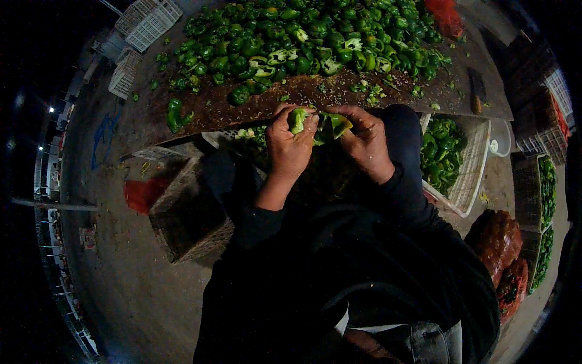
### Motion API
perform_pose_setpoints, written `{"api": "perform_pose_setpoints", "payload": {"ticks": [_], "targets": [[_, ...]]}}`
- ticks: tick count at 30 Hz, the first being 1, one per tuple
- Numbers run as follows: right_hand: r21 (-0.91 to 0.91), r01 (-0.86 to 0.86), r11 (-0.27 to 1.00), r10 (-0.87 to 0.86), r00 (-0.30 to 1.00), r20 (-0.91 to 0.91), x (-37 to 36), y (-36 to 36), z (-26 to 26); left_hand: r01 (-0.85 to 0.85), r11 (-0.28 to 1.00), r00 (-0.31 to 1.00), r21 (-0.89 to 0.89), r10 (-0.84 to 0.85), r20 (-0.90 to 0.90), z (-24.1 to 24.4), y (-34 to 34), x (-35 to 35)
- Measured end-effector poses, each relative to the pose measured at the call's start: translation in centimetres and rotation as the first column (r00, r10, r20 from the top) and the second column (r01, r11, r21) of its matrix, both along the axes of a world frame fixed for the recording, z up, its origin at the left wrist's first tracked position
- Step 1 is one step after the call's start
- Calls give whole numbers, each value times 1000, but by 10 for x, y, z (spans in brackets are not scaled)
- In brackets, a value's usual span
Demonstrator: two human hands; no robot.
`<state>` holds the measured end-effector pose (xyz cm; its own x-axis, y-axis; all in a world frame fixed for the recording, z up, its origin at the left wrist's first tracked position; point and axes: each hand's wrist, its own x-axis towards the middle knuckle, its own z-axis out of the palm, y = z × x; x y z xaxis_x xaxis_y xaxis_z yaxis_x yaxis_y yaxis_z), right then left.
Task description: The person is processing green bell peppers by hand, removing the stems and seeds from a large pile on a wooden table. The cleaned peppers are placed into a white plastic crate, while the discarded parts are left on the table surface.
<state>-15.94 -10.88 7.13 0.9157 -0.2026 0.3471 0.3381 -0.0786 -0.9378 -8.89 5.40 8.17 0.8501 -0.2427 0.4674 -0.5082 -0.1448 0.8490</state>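
My left hand (291, 141) grips a pale green chunk of bell pepper (298, 120) between thumb and fingers. Close beside it, my right hand (366, 141) holds another piece of green pepper (340, 125), its cut edge showing. Both hands are just off the near edge of a brown table (300, 93), above my lap. A large heap of green bell peppers (291, 36) covers the far part of that table, some of them split with pale insides showing. Seeds and scraps (375, 91) are strewn along the near strip.
A knife (476, 91) lies at the table's right. Below it stands a white plastic crate (473, 168) of pepper pieces (441, 154). Left of my legs is a tilted crate (182, 214). Filled red mesh sacks (500, 241) and stacked crates (529, 191) stand at the right.
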Motion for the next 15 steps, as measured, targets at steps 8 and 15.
{"api": "perform_pose_setpoints", "payload": {"ticks": [8,15], "targets": [[117,7,993,-4,1000,-29,1,4,-10,-36,944,873,-327,-130,-471,-16,-5,-2],[-136,60,989,-35,982,183,-17,16,-33,-326,816,689,-476,-140,-711,-37,14,37]]}}
